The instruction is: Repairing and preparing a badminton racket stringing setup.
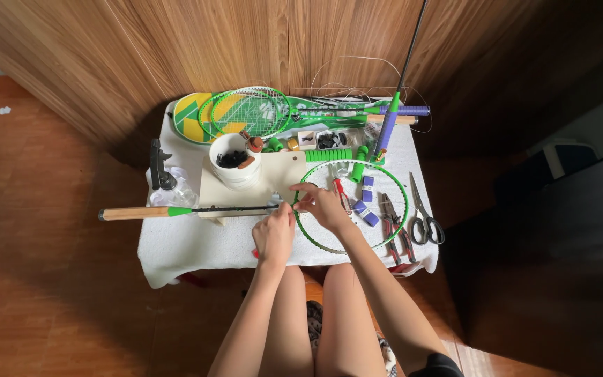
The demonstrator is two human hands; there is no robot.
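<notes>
A green badminton racket frame [352, 207], without strings, lies flat on a small tabletop [197, 244] covered with a white cloth. Its thin dark shaft runs left to a wooden handle [136, 213] that sticks out past the tabletop's left edge. Both hands meet at the frame's left side, where the hoop joins the shaft. The left hand [273, 234] rests beside the joint with its fingers curled, pinching at the rim. The right hand [323, 207] lies across the hoop, its fingertips closed on the same spot; what sits between them is too small to tell.

Inside the hoop lie small purple rolls [366, 214] and a red-handled tool [341, 195]. Just right of the hoop are red-handled pliers [393, 234], then black scissors [422, 218]. Behind the hands stand a pale board [273, 178] and a white cup [235, 164] holding dark bits. At the far edge lie more green rackets [246, 112], green grips [329, 154] and loose string. The floor and wall are brown wood.
</notes>
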